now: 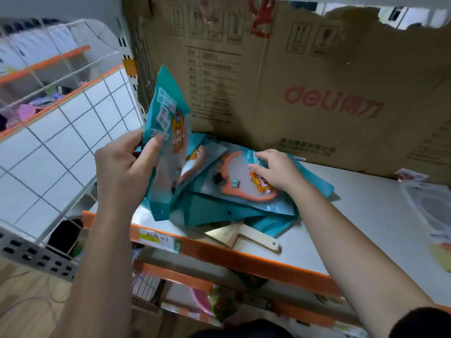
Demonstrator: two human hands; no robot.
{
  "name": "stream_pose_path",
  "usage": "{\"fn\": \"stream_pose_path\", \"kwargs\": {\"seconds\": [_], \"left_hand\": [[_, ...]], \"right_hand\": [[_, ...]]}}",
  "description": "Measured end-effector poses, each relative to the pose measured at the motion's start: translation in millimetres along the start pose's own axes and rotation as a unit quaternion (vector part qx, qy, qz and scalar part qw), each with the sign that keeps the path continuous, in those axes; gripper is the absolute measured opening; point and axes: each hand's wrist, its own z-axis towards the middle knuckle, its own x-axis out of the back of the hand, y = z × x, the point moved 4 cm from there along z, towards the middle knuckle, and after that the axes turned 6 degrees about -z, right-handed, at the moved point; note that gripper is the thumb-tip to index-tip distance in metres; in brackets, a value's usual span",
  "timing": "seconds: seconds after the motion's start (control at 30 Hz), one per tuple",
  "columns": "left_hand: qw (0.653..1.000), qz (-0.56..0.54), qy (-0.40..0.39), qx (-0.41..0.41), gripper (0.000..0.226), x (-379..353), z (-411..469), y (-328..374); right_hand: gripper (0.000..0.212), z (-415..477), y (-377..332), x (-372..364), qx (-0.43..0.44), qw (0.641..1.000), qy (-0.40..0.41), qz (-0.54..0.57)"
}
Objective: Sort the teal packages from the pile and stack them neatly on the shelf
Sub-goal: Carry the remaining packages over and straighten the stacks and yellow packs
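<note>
A loose pile of teal packages lies on the grey shelf, several overlapping at different angles. My left hand grips one teal package upright above the pile's left side, thumb on its front. My right hand rests on the top flat package, which shows an orange outline and a cartoon figure. Its fingers are bent over the package's far edge; whether they grip it is unclear.
A large brown cardboard box stands behind the pile. A wooden paddle pokes out under the pile at the orange shelf lip. Clear-wrapped items lie at right. A white wire grid bounds the left.
</note>
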Motion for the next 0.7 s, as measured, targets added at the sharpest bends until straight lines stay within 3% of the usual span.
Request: {"fn": "stream_pose_path", "kwargs": {"seconds": [0.17,0.4,0.7], "left_hand": [[0.997,-0.064,0.038,0.006,0.014,18.7,7.0,-0.5],[0.981,-0.173,0.040,0.081,0.014,12.8,6.5,-20.8],[0.947,-0.250,0.097,0.180,0.018,14.7,6.7,-44.0]], "right_hand": [[0.077,12.8,5.6,-14.6,-0.042,0.996,-0.075,-0.029],[0.079,8.2,22.6,-5.2,-0.118,0.992,-0.034,-0.010],[0.032,-12.9,51.7,6.1,-0.210,0.965,0.048,0.151]]}}
